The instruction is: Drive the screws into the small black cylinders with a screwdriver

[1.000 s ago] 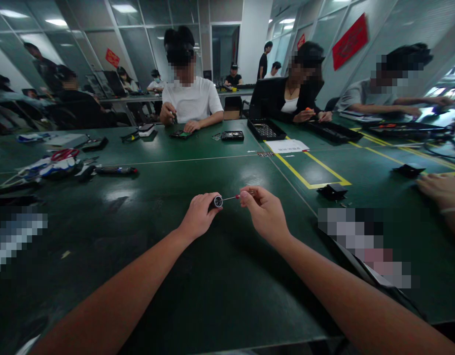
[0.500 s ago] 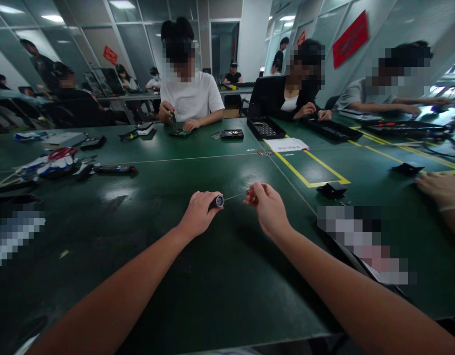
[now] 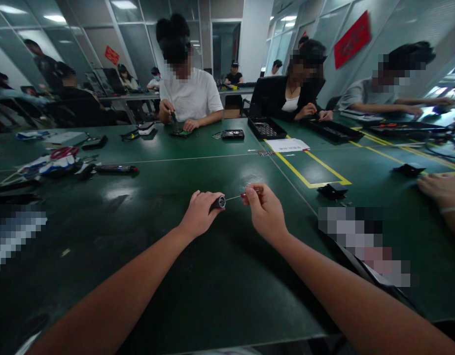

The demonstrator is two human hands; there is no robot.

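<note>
Over the green table (image 3: 212, 276), my left hand (image 3: 199, 214) grips a small black cylindrical part (image 3: 219, 201) with a silver round end facing right. My right hand (image 3: 266, 212) pinches a thin screwdriver (image 3: 245, 194) with a red handle; its slim metal shaft points left, and the tip reaches the cylinder's silver end. Both hands hover just above the tabletop, a short gap apart. Most of the cylinder is hidden inside my left fist.
A small black part (image 3: 332, 191) lies right of my hands beside yellow floor-tape lines (image 3: 304, 177). Another person's hand (image 3: 439, 190) rests at the far right. Tools and red scissors (image 3: 62, 154) lie at the left. Black trays (image 3: 266, 129) and several seated people are across the table.
My right hand shifted slightly, first up and right, then back down toward the cylinder. The screwdriver shaft stays aimed at the silver end. My left hand has barely moved.
</note>
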